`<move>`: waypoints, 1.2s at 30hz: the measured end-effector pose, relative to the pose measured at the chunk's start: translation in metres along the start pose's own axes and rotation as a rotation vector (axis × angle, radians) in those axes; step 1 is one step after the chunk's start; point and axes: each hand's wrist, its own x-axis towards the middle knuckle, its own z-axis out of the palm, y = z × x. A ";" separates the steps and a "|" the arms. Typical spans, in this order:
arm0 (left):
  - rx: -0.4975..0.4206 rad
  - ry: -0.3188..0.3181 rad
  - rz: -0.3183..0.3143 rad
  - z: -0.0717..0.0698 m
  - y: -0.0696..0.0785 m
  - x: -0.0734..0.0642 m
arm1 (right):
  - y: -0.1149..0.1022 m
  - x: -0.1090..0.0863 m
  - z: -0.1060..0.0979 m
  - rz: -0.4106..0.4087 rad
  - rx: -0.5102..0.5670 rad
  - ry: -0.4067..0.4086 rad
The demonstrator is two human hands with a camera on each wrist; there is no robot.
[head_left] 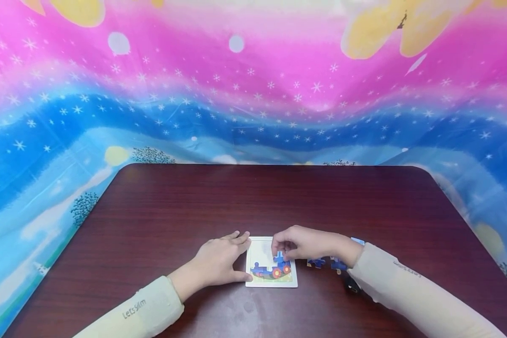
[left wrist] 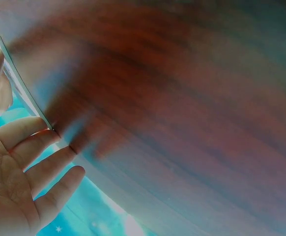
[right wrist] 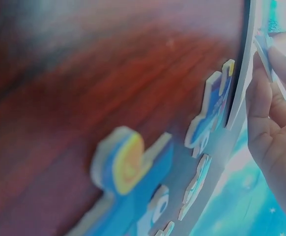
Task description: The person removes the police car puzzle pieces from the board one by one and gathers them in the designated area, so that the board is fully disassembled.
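A square puzzle board (head_left: 259, 249) with a white rim lies on the table, its lower part filled with pieces showing a blue vehicle with red and yellow wheels. My left hand (head_left: 220, 260) rests at the board's left side, fingers spread and fairly straight, thumb at the lower left corner. In the left wrist view, its fingertips meet the board's edge (left wrist: 27, 93). Over the upper right of the board, my right hand (head_left: 297, 241) pinches a puzzle piece (right wrist: 264, 55) between thumb and fingers. The held piece shows thin and edge-on in the right wrist view.
Loose blue puzzle pieces (head_left: 316, 263) lie right of the board, partly under the right forearm. The right wrist view shows several pieces (right wrist: 209, 110) on the table near the board. A small black object (head_left: 352, 284) sits by the right sleeve. A patterned cloth (head_left: 253, 94) hangs behind the table.
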 end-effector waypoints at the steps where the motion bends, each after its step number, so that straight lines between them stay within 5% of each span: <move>1: 0.000 0.001 0.001 0.000 0.000 0.000 | 0.000 0.000 0.000 -0.002 0.006 0.005; 15: 0.004 0.001 0.002 0.001 0.000 0.000 | 0.000 -0.009 -0.005 -0.009 0.039 0.054; 36: 0.005 -0.008 -0.003 -0.001 0.000 0.000 | 0.018 -0.049 -0.019 0.030 0.022 0.135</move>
